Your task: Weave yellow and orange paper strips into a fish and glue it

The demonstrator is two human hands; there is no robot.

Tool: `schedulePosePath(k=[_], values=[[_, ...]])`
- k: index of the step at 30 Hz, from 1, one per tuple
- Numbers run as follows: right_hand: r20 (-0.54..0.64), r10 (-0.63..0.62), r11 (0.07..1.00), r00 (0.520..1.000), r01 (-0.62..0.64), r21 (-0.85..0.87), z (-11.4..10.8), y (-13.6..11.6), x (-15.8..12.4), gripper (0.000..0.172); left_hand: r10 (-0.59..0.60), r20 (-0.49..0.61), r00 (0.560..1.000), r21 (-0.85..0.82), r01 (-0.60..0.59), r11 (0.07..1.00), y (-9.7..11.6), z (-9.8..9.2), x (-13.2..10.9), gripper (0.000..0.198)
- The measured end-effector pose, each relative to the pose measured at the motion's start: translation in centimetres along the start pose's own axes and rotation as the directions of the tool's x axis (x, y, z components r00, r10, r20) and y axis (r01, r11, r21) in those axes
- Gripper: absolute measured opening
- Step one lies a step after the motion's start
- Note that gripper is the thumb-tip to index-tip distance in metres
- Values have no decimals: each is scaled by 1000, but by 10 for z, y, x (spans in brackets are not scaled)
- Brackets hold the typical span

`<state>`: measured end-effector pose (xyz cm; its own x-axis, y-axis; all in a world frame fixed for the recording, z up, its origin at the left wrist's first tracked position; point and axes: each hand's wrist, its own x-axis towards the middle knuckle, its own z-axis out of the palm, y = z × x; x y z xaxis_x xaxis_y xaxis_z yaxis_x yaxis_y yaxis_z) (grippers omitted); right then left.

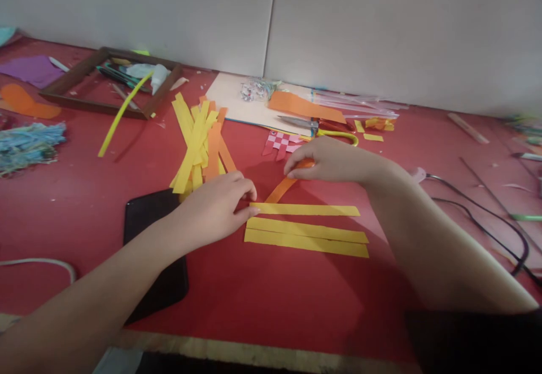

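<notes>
Three yellow paper strips (307,233) lie side by side on the red table (271,295). My left hand (220,205) has its fingers curled, with the fingertips pressing the left end of the top yellow strip. My right hand (330,159) pinches the upper end of an orange paper strip (282,189), which slants down to the top yellow strip's left part.
A pile of yellow and orange strips (199,143) lies behind my left hand. A black phone (152,250) sits under my left forearm. Scissors (317,126), a pink woven piece (279,144), cream paper (241,100), a wooden frame (105,80) and cables (486,216) surround the area.
</notes>
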<state>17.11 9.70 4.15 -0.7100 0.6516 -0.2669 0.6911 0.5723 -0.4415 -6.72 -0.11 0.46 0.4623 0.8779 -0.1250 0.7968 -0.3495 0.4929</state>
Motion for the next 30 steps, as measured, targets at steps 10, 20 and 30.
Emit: schedulePosePath(k=[10,20,30], values=[[40,-53,997,998,51,52,8,-13,8,18,-28,2,1000,-23,28,999,5,1,4,18],[57,-55,993,997,49,108,14,-8,10,16,-50,-7,999,-79,50,996,10,-2,3,19],[113,17,969,993,-45,245,12,-14,8,15,-85,-44,995,-189,76,979,10,-1,3,18]])
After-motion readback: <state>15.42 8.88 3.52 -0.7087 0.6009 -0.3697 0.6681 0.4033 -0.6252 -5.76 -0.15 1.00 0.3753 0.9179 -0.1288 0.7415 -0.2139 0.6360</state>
